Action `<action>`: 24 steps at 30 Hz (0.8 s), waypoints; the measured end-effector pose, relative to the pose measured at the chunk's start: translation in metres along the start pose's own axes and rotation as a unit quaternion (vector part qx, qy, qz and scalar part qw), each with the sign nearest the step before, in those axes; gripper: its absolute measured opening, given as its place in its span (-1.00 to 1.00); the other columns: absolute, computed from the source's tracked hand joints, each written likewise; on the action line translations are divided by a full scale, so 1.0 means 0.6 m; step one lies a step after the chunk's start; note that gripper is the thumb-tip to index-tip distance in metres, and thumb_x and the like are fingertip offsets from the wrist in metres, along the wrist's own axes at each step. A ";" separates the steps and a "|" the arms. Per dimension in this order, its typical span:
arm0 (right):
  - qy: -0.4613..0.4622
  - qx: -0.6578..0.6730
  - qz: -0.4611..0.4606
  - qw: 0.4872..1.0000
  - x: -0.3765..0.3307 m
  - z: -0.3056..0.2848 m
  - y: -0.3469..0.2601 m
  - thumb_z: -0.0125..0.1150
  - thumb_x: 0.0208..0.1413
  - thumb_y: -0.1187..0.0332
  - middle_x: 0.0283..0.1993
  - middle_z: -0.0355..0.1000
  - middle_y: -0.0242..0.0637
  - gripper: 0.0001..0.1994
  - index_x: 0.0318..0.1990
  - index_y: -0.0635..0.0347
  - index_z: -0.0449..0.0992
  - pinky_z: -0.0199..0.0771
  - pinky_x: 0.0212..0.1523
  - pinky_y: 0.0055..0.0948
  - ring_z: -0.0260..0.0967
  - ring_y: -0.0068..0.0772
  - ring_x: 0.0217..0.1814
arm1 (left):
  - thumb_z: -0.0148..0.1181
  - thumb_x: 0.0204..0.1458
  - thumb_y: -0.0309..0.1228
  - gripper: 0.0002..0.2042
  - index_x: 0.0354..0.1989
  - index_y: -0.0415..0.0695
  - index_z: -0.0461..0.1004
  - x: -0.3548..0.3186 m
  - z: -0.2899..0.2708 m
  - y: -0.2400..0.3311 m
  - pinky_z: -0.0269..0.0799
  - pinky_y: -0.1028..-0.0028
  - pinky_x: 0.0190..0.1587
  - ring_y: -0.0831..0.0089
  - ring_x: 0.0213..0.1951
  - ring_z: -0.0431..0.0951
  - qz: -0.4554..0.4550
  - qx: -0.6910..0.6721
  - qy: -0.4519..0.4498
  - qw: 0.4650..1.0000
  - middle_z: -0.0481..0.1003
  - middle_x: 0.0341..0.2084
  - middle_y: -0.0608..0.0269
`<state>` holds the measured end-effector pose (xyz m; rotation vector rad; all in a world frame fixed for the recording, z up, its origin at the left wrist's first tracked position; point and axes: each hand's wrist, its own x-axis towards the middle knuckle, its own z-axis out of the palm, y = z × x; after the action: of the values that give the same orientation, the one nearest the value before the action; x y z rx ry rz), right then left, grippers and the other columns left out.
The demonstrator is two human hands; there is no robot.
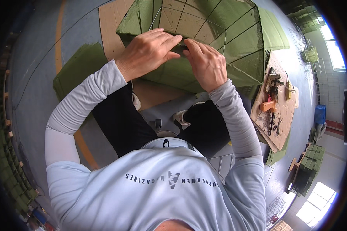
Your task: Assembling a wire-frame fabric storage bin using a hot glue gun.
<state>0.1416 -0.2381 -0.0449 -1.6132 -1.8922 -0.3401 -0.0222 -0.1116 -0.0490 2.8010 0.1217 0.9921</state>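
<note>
1. Green mat [79,65] flat on the floor [34,84] at 9 o'clock, well apart from the hands
2. Left hand [148,52] at 11 o'clock rests palm-down on the near top edge of the green wire-frame box [219,38]; fingers [167,40] pressed together, tips pointing to 3 o'clock
3. Box sits at 12 o'clock on a cardboard sheet [113,30], wire grid over green fabric, open top
4. Right hand [208,63] just beside the left at 12 to 1 o'clock, touching it; fingers curled over the same box edge, whether they pinch a wire cannot tell
5. Cardboard board [275,111] with tools, an orange block [268,106] among them, at 3 o'clock on the floor
</note>
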 end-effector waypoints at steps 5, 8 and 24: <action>-0.251 -0.052 0.079 0.963 0.034 -0.015 0.025 0.21 0.08 0.07 -0.52 0.49 -0.19 -0.64 -0.45 0.23 0.50 0.46 -0.30 -0.17 0.49 -0.04 -0.35 | -0.01 0.05 0.22 -0.36 -0.14 -0.22 0.49 0.066 -0.009 0.005 0.45 0.23 -0.19 0.10 -0.25 0.57 -0.081 0.031 -0.271 0.959 0.56 -0.44 0.06; -0.414 0.115 0.153 0.890 0.085 -0.013 0.039 0.27 0.01 -0.13 -0.38 0.51 -0.06 -0.47 -0.23 0.25 0.53 0.44 -0.12 -0.19 0.49 -0.04 -0.19 | -0.46 0.02 0.46 -0.12 -0.24 -0.19 0.51 0.098 -0.003 -0.031 0.42 0.24 -0.17 0.08 -0.32 0.54 -0.124 -0.096 -0.418 0.895 0.51 -0.51 0.05; -0.012 -0.001 0.015 1.000 -0.034 -0.038 0.027 0.28 -0.06 0.09 -0.46 0.48 -0.14 -0.65 -0.41 0.24 0.49 0.48 -0.19 -0.20 0.49 -0.04 -0.26 | 0.08 0.04 0.16 -0.25 0.12 -0.36 0.33 0.037 0.031 0.045 0.40 0.21 0.08 0.04 0.00 0.51 0.032 0.101 -0.057 0.993 0.51 -0.16 -0.21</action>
<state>0.1646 -0.2634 -0.0427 -1.6505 -1.8842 -0.3116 0.0074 -0.1375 -0.0444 3.0572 0.1242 0.8751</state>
